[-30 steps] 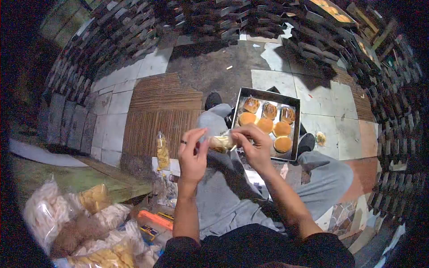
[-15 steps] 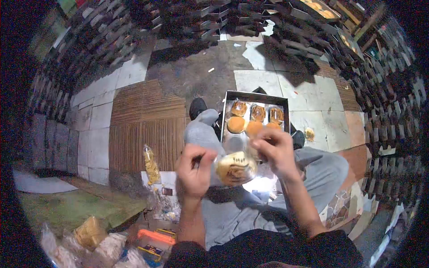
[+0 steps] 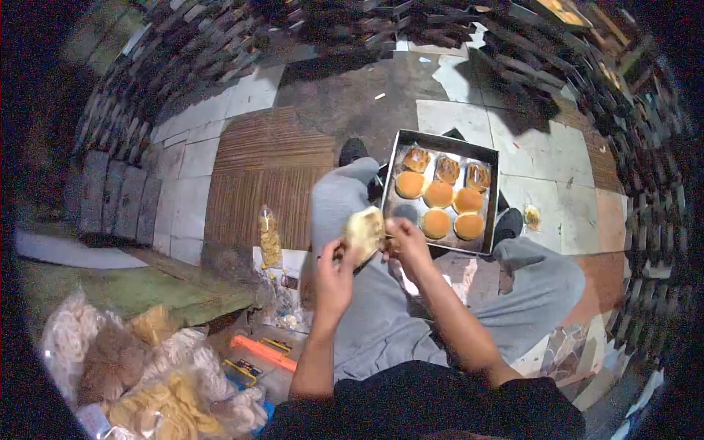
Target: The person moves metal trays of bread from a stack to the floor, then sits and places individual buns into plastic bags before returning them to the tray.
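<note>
Between my hands is a bun in a clear printed bag [image 3: 364,233], tilted and blurred by motion. My left hand [image 3: 335,282] grips its lower left side with thumb and fingers. At the right edge of the bag, my right hand [image 3: 407,243] has its fingers pinched together on the plastic. Just beyond my right hand lies a dark square baking tray [image 3: 493,209]. Its back row holds wrapped buns [image 3: 447,170] with dark print on their bags. Nearer to me in it are several bare golden buns [image 3: 438,194].
Bags of pale and yellow stuff [image 3: 172,403] lie at the lower left, near an orange tool [image 3: 264,353]. A bag of yellow pieces [image 3: 269,238] lies left of my knee. Stacked dark trays [image 3: 645,257] line the sides. A small bagged item [image 3: 532,217] rests on the floor at right.
The bagged bun has turned from facing me to a steep tilt and is now nearer the tray. My left hand has moved onto the bun's side. The view has shifted, showing more of the tray.
</note>
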### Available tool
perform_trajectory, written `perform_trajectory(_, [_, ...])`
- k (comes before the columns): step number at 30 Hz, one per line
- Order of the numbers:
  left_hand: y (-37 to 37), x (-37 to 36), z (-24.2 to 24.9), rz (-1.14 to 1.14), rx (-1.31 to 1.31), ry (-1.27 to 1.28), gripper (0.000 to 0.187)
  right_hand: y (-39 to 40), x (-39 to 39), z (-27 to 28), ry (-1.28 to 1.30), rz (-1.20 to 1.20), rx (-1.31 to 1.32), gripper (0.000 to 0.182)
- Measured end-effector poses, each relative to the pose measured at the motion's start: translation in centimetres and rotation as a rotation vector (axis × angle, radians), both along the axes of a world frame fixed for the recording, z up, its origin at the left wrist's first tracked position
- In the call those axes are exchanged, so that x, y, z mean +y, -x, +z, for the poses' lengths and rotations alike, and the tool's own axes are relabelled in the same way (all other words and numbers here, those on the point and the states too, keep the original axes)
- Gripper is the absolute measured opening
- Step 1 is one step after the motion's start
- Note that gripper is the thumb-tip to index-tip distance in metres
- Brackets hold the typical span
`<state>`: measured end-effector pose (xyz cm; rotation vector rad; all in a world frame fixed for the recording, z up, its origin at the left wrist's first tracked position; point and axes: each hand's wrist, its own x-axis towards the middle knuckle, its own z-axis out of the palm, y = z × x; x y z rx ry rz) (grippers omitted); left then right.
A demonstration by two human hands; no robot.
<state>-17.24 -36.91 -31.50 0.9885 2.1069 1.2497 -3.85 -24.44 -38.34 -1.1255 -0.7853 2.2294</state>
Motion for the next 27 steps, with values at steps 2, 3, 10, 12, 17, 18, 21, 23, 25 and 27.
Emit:
perform_trajectory(2, [-1.8, 1.6, 0.4, -0.231, 0.472, -0.032, 0.039, -2.6, 1.3, 2.8, 0.23, -0.103, 0.228, 0.053])
perform_trajectory(3, [-2.9, 2.4, 0.4, -0.244, 0.467, -0.042, 0.039, -3.8, 1.6, 2.9, 0.276, -0.107, 0.287, 0.053])
perform_trajectory(10, [-6.5, 8.2, -1.5, -0.41, 0.27, 0.036, 0.024, -7.4, 7.3, -11.8, -0.251, -0.125, -0.391, 0.06])
perform_trajectory(12, [-7.3, 9.8, -0.8, -0.463, 0.318, -0.072, 0.023, -7.2, 8.3, -17.3, -0.337, -0.126, -0.555, 0.06])
perform_trajectory(17, [-8.2, 9.4, -9.2, -0.579, 0.484, -0.104, 0.045, -9.1, 6.0, -11.6, -0.773, 0.299, -0.977, 0.046])
perform_trajectory(18, [-7.9, 9.1, -8.8, -0.578, 0.467, -0.103, 0.045, -8.8, 4.2, -7.4, -0.751, 0.463, -1.046, 0.041])
perform_trajectory(21, [-6.8, 8.6, -5.4, -0.446, 0.683, 0.182, 0.044, -12.3, -4.1, -8.5, -0.949, 0.749, -0.99, 0.028])
perform_trajectory(23, [-6.2, 8.5, -4.3, -0.691, 0.261, 0.182, 0.041, -10.4, -6.9, -4.6, -1.076, 0.751, -1.137, 0.03])
perform_trajectory(25, [-5.7, 7.9, -5.2, -0.8, 0.162, 0.223, 0.038, -9.6, -6.5, -2.2, -1.31, 0.675, -1.148, 0.034])
perform_trajectory(27, [-5.7, 6.8, -5.0, -0.88, 0.146, 0.349, 0.041, -8.7, -5.8, 1.1, -1.135, 0.55, -0.998, 0.035])
